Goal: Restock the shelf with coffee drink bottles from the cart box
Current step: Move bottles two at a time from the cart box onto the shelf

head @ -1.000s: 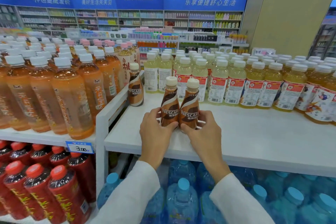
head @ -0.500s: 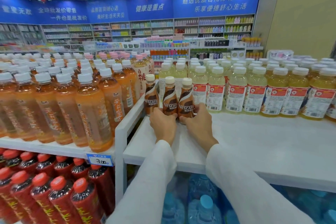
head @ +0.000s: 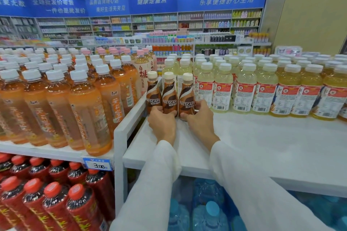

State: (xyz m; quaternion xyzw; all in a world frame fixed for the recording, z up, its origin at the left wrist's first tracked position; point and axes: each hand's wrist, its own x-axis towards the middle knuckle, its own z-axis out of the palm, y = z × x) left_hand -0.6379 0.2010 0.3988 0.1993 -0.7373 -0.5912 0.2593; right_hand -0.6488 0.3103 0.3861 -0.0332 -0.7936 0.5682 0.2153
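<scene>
Both hands are down on the shelf side by side, almost touching. The left hand (head: 162,124) curls its fingers round the base of the middle coffee bottle (head: 169,95), and the right hand (head: 201,120) wraps the base of the right coffee bottle (head: 186,99). Both bottles stand upright with their feet on the shelf (head: 262,137), close together.

A third coffee bottle (head: 153,92) stands just to their left, free of either hand and tight against the white rail (head: 131,116) at the shelf's left edge. That makes three in a row at the back left corner, right beside the yellow drink bottles (head: 244,88) that line the back edge.

By my reckoning this is early going. Three bottles are placed or very nearly so, and a broad bare stretch of shelf runs from them to the front edge, with room for plenty more. The cart box isn't in view, so how many are left to bring over I can't tell.

Past the rail, orange tea bottles (head: 84,103) crowd the neighbouring shelf above a price tag (head: 97,164). Red-capped bottles (head: 56,202) and blue water jugs (head: 210,212) sit below.
</scene>
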